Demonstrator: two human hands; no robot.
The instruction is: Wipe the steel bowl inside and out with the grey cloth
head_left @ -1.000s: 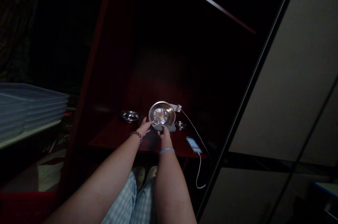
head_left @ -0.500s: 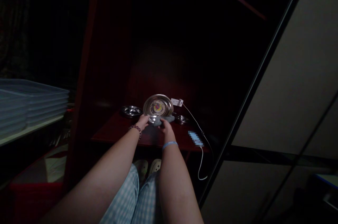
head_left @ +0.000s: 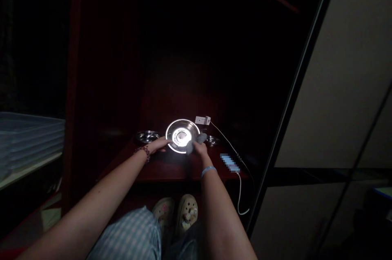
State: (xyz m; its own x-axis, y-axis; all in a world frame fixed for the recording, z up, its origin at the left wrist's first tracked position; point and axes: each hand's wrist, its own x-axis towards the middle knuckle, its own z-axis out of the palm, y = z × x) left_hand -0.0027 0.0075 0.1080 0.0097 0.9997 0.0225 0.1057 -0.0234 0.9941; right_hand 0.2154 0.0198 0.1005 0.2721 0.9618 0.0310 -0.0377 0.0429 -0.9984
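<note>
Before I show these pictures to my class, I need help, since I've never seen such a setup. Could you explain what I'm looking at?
There is no machine here: these are a person's own bare hands. Every picture comes from one camera worn on the head, looking forward and down.

The left hand holds the rim of a shiny metal bowl, tilted with its inside facing us. The right hand holds a grey cloth at the bowl's other side.

On the dark red shelf, a smaller bowl sits to the right and another bowl to the left. Behind is a white power strip; the blue item is too blurred to name.
</note>
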